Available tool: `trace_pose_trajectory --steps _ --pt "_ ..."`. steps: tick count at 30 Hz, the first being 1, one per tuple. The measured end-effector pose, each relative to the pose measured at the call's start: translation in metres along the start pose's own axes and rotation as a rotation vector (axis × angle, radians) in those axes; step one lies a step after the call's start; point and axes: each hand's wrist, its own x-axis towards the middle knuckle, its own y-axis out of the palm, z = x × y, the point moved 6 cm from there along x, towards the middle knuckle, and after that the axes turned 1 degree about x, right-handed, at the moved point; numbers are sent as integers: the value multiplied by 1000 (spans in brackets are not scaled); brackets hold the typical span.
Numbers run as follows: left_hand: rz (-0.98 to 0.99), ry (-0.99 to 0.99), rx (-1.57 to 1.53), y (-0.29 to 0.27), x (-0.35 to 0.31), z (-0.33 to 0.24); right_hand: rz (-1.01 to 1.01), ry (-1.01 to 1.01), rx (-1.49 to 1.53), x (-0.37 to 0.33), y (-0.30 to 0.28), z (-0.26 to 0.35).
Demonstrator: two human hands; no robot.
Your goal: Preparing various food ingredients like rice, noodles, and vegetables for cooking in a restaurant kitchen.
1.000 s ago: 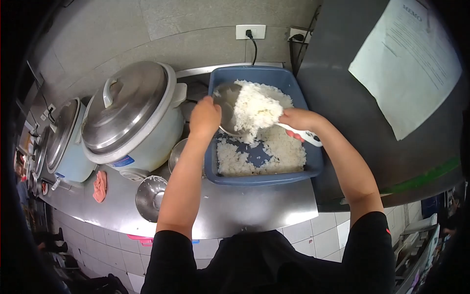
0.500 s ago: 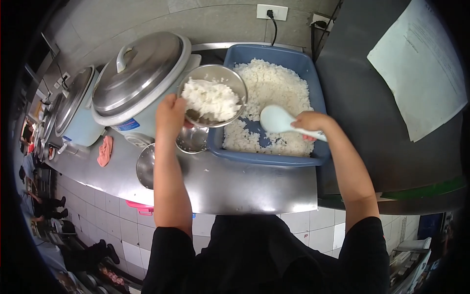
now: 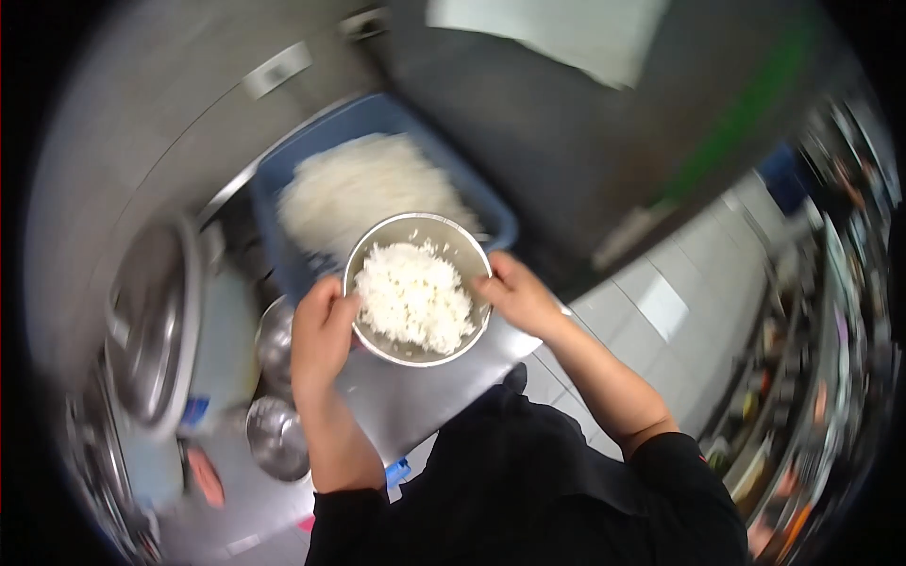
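Between both hands I carry a round steel bowl (image 3: 460, 241) holding a heap of cooked white rice (image 3: 415, 300). My left hand (image 3: 323, 328) is closed on the bowl's left rim, thumb on top. The opposite rim is gripped by my right hand (image 3: 517, 294), its thumb over the edge and its fingers hidden below. Behind the bowl stands a blue plastic tub (image 3: 472, 193), its near part partly covered by the bowl. A large, blurred mass of rice (image 3: 354, 189) lies inside it. I cannot see the rice paddle.
Two steel bowls (image 3: 276, 439) stand left of my left forearm. Lidded rice cookers (image 3: 156, 321) and a pink cloth (image 3: 205, 476) are farther left. A dark panel (image 3: 566, 141) with hanging paper rises behind the tub. Blurred, stocked shelves (image 3: 783, 377) and tiled floor lie right.
The view has swung to the right. My right hand has let go of the rice paddle and taken the bowl's right rim. The bowl has come nearer to me, away from the tub's left side.
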Motion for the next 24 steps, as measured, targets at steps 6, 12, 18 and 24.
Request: trace_pose_trajectory --steps 6,12,18,24 --pt "473 224 -249 118 109 -65 -623 105 139 -51 -93 -88" --pt "996 402 -223 339 74 -85 -1133 379 320 -236 -149 -209" --pt "1176 493 453 575 77 81 -1801 348 691 -408 -185 -263" --pt "1557 718 1211 616 100 213 -2322 119 649 -575 -280 -249"
